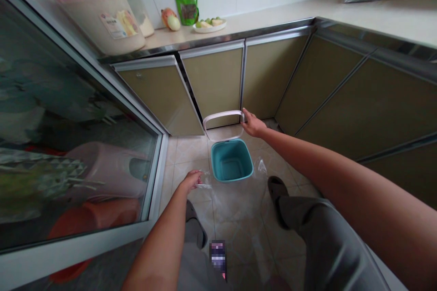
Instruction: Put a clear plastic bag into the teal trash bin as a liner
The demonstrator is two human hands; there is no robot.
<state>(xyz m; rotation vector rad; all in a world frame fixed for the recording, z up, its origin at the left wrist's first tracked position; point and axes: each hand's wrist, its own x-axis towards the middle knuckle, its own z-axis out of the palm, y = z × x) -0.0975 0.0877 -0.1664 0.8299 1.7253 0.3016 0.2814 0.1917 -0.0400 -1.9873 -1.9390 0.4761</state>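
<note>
Bin [232, 170] (teal, open-topped) stands just beside the left hand [192, 181].

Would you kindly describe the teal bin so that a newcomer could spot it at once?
Start at the beige cabinets and look down to the tiled floor before them. There, the open-topped, rounded-square bin stands just below the right hand in the picture. Its solid teal sets it apart from the pale pink frame and clear plastic nearby.
</note>
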